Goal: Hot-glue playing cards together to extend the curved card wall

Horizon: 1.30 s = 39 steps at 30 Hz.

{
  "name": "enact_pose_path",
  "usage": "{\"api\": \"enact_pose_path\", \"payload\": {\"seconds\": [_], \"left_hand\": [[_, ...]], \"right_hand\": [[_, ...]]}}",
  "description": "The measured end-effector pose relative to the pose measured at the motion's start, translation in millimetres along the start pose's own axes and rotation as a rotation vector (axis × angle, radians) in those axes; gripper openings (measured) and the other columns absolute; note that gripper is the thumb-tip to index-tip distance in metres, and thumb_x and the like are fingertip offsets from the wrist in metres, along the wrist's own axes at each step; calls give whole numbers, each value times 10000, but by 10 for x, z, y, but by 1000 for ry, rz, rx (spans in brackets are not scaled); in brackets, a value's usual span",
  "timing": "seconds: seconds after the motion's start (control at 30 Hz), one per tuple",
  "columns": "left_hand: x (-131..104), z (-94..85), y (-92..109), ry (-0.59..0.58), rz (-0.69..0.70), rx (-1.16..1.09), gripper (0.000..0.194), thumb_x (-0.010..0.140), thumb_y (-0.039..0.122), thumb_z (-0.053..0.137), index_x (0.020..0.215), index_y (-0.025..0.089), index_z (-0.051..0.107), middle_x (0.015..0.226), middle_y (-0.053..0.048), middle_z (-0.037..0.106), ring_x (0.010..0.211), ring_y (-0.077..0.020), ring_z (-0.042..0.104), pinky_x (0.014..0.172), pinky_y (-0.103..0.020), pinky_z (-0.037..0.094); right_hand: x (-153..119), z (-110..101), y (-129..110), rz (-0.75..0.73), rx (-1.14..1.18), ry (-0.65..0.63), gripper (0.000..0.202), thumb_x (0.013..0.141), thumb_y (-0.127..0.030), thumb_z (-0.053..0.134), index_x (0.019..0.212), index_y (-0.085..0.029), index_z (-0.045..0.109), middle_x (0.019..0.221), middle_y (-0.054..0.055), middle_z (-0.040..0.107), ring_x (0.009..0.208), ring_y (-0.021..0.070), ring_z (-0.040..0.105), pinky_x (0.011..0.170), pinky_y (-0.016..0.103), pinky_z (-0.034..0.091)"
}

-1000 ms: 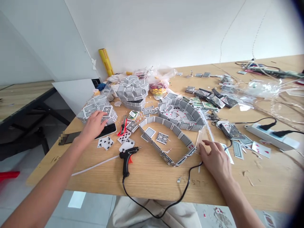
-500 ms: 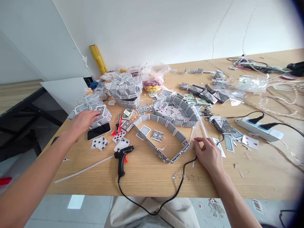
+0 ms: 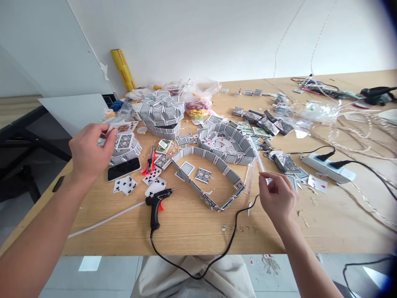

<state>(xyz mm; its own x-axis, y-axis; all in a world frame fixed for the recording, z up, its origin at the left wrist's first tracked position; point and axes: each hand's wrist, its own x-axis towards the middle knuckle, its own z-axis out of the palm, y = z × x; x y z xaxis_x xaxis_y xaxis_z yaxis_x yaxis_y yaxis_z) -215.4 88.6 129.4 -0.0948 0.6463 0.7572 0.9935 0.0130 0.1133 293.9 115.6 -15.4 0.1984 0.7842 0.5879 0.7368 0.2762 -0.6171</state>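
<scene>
My left hand (image 3: 93, 149) pinches a playing card (image 3: 125, 126) between thumb and fingers, its printed face partly showing. Just below and beyond it is a faceted card-covered piece (image 3: 129, 150). To the right, my right hand (image 3: 277, 196) is raised slightly with thumb and forefinger closed together; whatever is between them, if anything, I cannot make out. An open ring of folded cards (image 3: 214, 159) stands between the hands. Behind it is a second card-walled shape (image 3: 228, 159) with loose cards inside. A black hot glue gun (image 3: 157, 203) lies on its side in front.
A red utility knife (image 3: 150, 161), a phone (image 3: 124, 169) and loose club cards (image 3: 125, 185) lie left of the ring. A card-built model (image 3: 161, 114) stands at the back. The glue gun's cord (image 3: 228, 248) loops over the table edge; a power strip (image 3: 328, 167) sits right.
My left hand has lifted from the card-covered piece and drawn back with a playing card. My right hand has moved slightly right, its fingers curling closed.
</scene>
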Motion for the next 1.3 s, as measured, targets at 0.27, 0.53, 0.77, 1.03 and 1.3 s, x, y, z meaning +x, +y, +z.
{"api": "enact_pose_path", "payload": {"seconds": [0.27, 0.53, 0.77, 1.03, 1.3], "left_hand": [[-25, -218, 1298, -66, 174, -518, 268, 1087, 261, 599, 1324, 221, 718, 1120, -30, 763, 971, -125, 685, 884, -260, 536], [50, -95, 1496, -191, -16, -876, 354, 931, 377, 829, 1259, 303, 716, 902, 37, 728, 786, -121, 725, 740, -248, 628], [16, 7, 1524, -241, -18, -986, 188, 978, 311, 765, 1146, 251, 707, 983, 1, 767, 819, -130, 738, 700, -237, 635], [-62, 53, 1653, -136, 38, -886, 107, 980, 217, 710, 1020, 230, 611, 1050, -31, 697, 907, -148, 705, 741, -261, 637], [-80, 98, 1649, -288, 113, -970, 268, 988, 244, 714, 1241, 248, 624, 1444, -116, 586, 1319, -261, 635, 916, -345, 667]], "right_hand": [[619, -153, -1603, -184, 582, -222, 132, 990, -265, 742, 1119, -271, 769, 1031, 38, 770, 906, 196, 715, 809, 377, 594], [702, 194, -2193, -96, 966, -647, 296, 996, -322, 741, 1268, -238, 661, 1016, 26, 765, 942, 190, 762, 797, 338, 661], [732, 351, -2088, -57, 1015, -586, 195, 988, -268, 741, 1153, -244, 642, 1026, 20, 751, 910, 171, 748, 777, 328, 651], [530, 294, -2116, -228, 848, -501, 397, 1016, -208, 692, 1402, -294, 664, 1465, 81, 659, 1366, 279, 627, 1093, 489, 609], [543, 304, -2081, -112, 1020, -554, 383, 1030, -207, 691, 1402, -299, 708, 1459, 51, 706, 1337, 250, 676, 1151, 467, 577]]}}
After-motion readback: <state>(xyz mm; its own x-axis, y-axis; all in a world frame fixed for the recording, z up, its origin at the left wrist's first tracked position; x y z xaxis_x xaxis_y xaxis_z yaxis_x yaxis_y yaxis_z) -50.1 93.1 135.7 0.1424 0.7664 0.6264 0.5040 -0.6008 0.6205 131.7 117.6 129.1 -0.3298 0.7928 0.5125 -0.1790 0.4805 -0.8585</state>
